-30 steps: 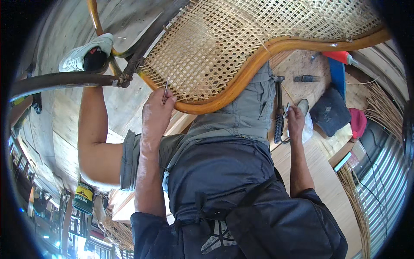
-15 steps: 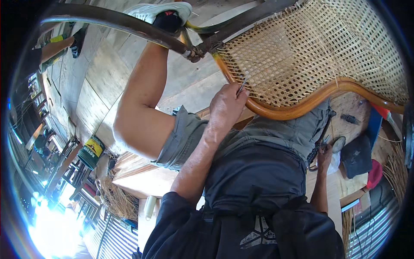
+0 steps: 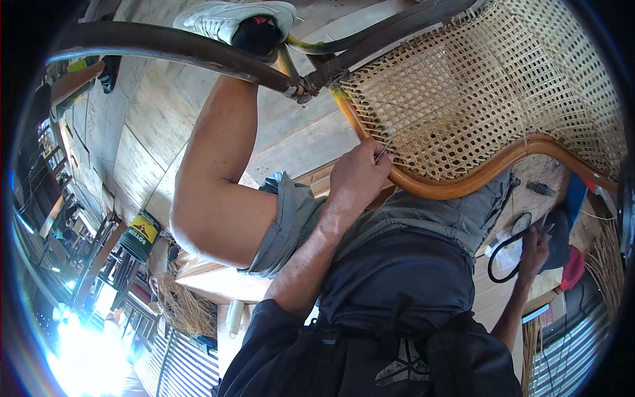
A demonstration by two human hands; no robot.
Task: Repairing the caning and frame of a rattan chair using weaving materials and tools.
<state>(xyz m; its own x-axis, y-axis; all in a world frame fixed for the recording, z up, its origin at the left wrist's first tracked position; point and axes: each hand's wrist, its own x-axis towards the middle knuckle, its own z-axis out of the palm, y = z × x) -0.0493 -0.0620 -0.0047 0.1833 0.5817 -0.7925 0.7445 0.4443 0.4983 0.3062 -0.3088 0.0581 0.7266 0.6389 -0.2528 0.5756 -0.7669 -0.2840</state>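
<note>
Pinching a thin tool (image 3: 382, 149) against the cane panel's rim (image 3: 456, 188), left hand (image 3: 357, 177) is nearer; right hand (image 3: 533, 251) grips a black loop (image 3: 504, 257).

Floor: pale, worn wooden planks (image 3: 159, 132) with dark seams. Lower left: strong white sunlight glare (image 3: 79, 351) washing out detail. Beside it: grey corrugated metal sheeting (image 3: 178, 367). Right edge: bundle of straw-coloured rattan strands (image 3: 605, 264). Lower left floor: loose tangle of dry cane fibre (image 3: 182, 308).

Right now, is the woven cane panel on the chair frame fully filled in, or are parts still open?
Partly open. The cane panel is dense near the curved wooden rim, but a looser, see-through grid remains by the left hand.
</note>
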